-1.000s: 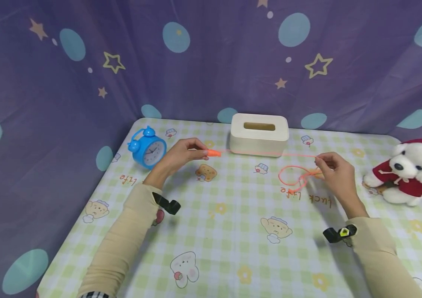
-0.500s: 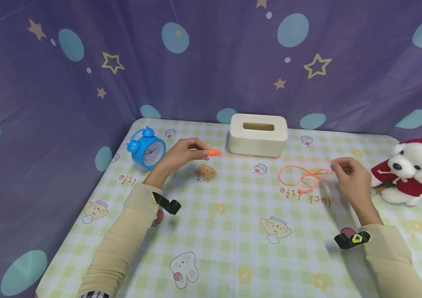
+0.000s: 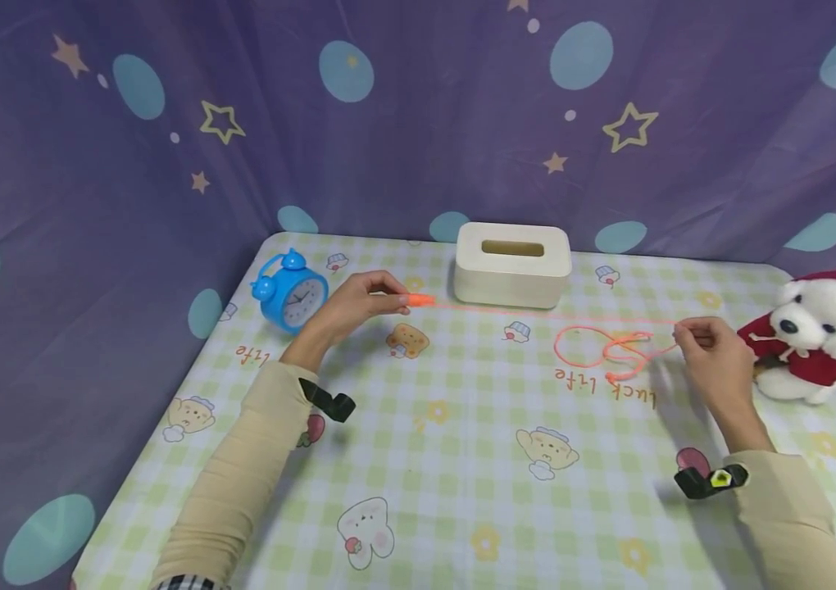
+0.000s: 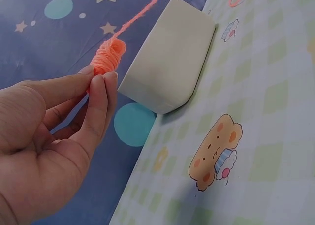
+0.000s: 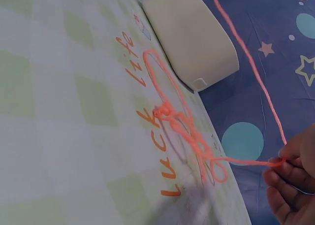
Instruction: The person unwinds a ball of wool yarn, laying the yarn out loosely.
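Observation:
A small wound bundle of orange yarn (image 4: 108, 56) is pinched between the thumb and fingers of my left hand (image 3: 362, 303), raised above the table near the alarm clock. From it a single strand (image 3: 536, 314) runs nearly straight across the front of the tissue box to my right hand (image 3: 716, 356). Thumb and fingertips of that hand pinch the strand, as the right wrist view shows. Below, a loose tangle of the same yarn (image 5: 194, 139) lies in loops on the tablecloth over the printed words, and its end leads up to the right fingertips.
A cream tissue box (image 3: 512, 279) stands at the back middle. The blue alarm clock (image 3: 293, 293) is beside the left wrist at the back left. A white plush dog in red (image 3: 809, 336) sits close beyond the right hand. A purple curtain (image 3: 418, 147) hangs behind the checked table (image 3: 425, 492).
My right hand has moved to the right and slightly nearer, lengthening the strand between the hands. Part of the loose tangle has shifted right. The left hand keeps its place with the bundle.

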Available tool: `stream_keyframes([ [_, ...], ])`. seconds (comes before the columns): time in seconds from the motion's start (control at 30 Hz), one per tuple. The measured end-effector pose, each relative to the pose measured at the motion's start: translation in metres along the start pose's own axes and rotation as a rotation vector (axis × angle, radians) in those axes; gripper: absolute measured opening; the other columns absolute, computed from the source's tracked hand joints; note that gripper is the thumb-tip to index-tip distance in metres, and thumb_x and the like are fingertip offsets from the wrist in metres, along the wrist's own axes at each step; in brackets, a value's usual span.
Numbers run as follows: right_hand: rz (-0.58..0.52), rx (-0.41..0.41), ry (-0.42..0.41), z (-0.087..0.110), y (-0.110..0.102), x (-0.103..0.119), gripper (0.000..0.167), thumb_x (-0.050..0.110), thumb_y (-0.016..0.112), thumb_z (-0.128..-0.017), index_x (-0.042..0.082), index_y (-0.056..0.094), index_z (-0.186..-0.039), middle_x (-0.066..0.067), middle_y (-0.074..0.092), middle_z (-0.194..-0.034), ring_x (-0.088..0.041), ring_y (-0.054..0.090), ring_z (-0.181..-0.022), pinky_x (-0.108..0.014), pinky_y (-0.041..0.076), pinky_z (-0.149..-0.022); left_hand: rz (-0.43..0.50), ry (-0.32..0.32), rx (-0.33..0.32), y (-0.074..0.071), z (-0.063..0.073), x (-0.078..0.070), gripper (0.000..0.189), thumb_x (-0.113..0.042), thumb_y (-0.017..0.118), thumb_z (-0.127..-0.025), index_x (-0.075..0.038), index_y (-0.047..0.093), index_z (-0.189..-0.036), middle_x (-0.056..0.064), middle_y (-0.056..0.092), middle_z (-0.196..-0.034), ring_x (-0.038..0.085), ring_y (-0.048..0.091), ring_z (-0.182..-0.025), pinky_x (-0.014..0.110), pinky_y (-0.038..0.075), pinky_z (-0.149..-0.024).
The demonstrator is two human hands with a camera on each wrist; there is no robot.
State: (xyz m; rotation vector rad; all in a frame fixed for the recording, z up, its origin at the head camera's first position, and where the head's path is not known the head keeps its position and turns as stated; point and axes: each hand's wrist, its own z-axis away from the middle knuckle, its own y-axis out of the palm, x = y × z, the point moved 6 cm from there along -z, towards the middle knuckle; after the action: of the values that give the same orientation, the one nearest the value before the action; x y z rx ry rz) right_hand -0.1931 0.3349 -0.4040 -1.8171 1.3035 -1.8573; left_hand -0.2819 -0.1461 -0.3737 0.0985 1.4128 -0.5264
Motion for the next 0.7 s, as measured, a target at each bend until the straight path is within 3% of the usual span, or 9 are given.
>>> stream_keyframes([
  [0.1, 0.054, 0.070, -0.024, 0.001, 0.006, 0.000, 0.033, 0.033, 0.052, -0.097, 0.005, 0.064, -0.110, -0.003, 0.064, -0.091, 0.007, 0.046, -0.071, -0.017, 0.039, -0.061, 0.008, -0.001, 0.010, 0.002, -0.001, -0.001, 0.016, -0.015, 0.067, -0.090, -0.005, 0.063, -0.101, 0.011, 0.064, -0.103, 0.041, 0.061, -0.107, 0.039, 0.045, -0.096],
  [0.2, 0.088, 0.132, -0.066, 0.004, 0.015, 0.001, 0.033, 0.031, 0.049, -0.099, 0.003, 0.063, -0.110, -0.017, 0.065, -0.099, -0.011, 0.055, -0.080, -0.027, 0.041, -0.069, 0.010, 0.001, 0.020, 0.005, -0.002, -0.002, 0.015, -0.014, 0.067, -0.090, -0.005, 0.063, -0.101, 0.011, 0.063, -0.104, 0.035, 0.065, -0.101, 0.044, 0.044, -0.099],
  [0.3, 0.095, 0.183, -0.128, 0.006, 0.023, 0.005, 0.031, 0.026, 0.048, -0.100, 0.000, 0.061, -0.109, -0.023, 0.064, -0.103, -0.032, 0.060, -0.091, -0.042, 0.043, -0.076, 0.022, -0.002, 0.028, 0.007, -0.003, -0.002, 0.013, -0.012, 0.066, -0.091, -0.004, 0.063, -0.101, 0.012, 0.062, -0.105, 0.027, 0.067, -0.095, 0.048, 0.043, -0.101],
  [0.37, 0.095, 0.198, -0.175, 0.008, 0.027, 0.007, 0.027, 0.022, 0.050, -0.099, -0.001, 0.061, -0.109, -0.025, 0.064, -0.104, -0.038, 0.060, -0.096, -0.049, 0.043, -0.082, 0.028, 0.000, 0.034, 0.008, -0.003, -0.002, 0.012, -0.011, 0.065, -0.091, -0.004, 0.063, -0.100, 0.012, 0.061, -0.105, 0.030, 0.067, -0.097, 0.050, 0.042, -0.102],
  [0.53, 0.082, 0.204, -0.228, 0.009, 0.032, 0.014, 0.025, 0.019, 0.052, -0.098, -0.001, 0.061, -0.108, -0.024, 0.065, -0.105, -0.039, 0.060, -0.098, -0.051, 0.046, -0.082, 0.037, -0.002, 0.055, 0.012, -0.005, -0.001, 0.013, -0.012, 0.064, -0.092, -0.004, 0.063, -0.102, 0.012, 0.061, -0.106, 0.042, 0.060, -0.108, 0.053, 0.041, -0.102],
  [0.7, 0.035, 0.203, -0.258, 0.011, 0.037, 0.035, 0.025, 0.021, 0.052, -0.098, 0.000, 0.062, -0.109, -0.022, 0.064, -0.106, -0.037, 0.059, -0.099, -0.051, 0.046, -0.083, 0.030, -0.018, 0.057, 0.013, -0.005, -0.002, 0.016, -0.014, 0.065, -0.092, -0.004, 0.064, -0.104, 0.010, 0.060, -0.107, 0.035, 0.063, -0.105, 0.050, 0.042, -0.102],
])
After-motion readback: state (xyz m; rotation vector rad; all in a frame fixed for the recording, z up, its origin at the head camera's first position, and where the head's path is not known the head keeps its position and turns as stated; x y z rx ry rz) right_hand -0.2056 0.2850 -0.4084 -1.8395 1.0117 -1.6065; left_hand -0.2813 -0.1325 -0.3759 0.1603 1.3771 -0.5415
